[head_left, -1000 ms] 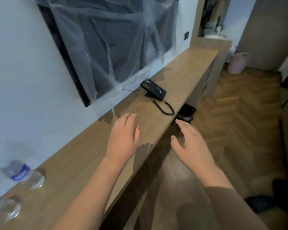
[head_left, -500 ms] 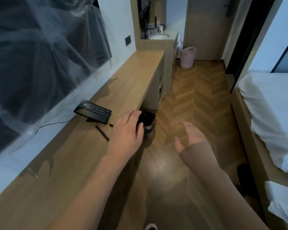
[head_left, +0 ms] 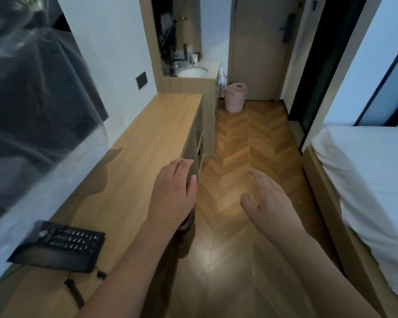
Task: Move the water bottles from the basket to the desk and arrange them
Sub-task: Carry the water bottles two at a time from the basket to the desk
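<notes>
**Between bottles: both hands empty, basket not in sight**

No water bottle is seen anywhere in the head view, and none is held. No basket can be identified with certainty either; a pink bin-like container stands on the floor at the far end, by the door, but whether it is the basket cannot be told, and its contents are hidden.

The desk runs along the left wall; the stretch in view carries only a black telephone near the bottom left, with its cord trailing toward the lower edge. No bottles stand on this stretch.

The left hand is held out over the desk's front edge, fingers straight and together, nothing gripped. A dark object below it, on the floor against the desk, is mostly covered by the wrist and cannot be named. The right hand is held out over the herringbone floor, fingers relaxed and slightly spread, thumb apart, nothing gripped. The two hands are well apart from one another.

Judgement: the step in hand is taken to be a transit toward the supply of bottles, not a placement. For the next move, the basket must first be located and reached; a bottle is then to be gripped round its body and carried to the desk. A bed narrows the passage on the right.
</notes>
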Motion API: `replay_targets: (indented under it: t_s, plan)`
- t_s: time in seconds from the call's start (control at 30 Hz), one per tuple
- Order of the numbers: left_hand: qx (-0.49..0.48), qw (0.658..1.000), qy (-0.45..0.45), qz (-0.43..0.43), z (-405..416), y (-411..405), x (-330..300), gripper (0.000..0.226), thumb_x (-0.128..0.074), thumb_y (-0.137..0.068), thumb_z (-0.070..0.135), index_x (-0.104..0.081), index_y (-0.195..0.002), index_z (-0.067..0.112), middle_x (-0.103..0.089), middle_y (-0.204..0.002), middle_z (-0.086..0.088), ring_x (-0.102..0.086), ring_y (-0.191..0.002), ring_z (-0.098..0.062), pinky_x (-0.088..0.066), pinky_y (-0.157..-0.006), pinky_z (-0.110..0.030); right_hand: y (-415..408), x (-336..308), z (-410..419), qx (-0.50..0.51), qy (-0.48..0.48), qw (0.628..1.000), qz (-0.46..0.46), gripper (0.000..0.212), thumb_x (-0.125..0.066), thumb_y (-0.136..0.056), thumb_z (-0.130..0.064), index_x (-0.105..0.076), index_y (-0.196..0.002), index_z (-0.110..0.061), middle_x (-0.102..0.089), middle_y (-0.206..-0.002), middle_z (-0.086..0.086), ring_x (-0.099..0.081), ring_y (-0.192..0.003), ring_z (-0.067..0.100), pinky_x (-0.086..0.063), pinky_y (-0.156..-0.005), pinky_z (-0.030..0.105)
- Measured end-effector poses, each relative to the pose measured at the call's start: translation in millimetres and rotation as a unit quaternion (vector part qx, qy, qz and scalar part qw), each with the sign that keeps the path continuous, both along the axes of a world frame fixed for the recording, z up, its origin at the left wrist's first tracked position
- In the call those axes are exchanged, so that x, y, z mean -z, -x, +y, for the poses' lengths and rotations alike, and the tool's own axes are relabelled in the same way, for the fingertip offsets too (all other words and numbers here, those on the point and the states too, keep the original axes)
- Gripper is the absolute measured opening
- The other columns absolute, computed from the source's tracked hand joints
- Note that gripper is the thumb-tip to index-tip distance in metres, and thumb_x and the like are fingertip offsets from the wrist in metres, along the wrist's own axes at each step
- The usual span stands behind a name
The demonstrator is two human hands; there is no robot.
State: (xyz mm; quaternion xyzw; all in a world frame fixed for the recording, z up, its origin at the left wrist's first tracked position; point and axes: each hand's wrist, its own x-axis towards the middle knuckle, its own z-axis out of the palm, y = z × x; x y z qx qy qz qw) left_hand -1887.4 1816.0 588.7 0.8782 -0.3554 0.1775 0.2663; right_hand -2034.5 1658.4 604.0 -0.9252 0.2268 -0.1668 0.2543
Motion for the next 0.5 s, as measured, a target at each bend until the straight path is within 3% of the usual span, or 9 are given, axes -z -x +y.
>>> replay_targets:
  t_s: [0.5]
  plan:
    - [0.05, 0.998, -0.036, 0.009, -289, -223, 13, 0.041, -0.049, -0.097, 0.031, -0.05, -0.134, 0.015, -0.057, -0.13, 0.0, -0.052, -0.121, -0.014, -0.046, -0.104, -0.037, -216, 28, -281, 0.044, -0.033, 0.998, 0.003, 0.066, -0.056, -0.095, -0.032, -0.026, -0.153, -0.018, -0.034, -0.156, -0.001, -0.029, -0.143, 0.01, -0.015, -0.111, 0.018]
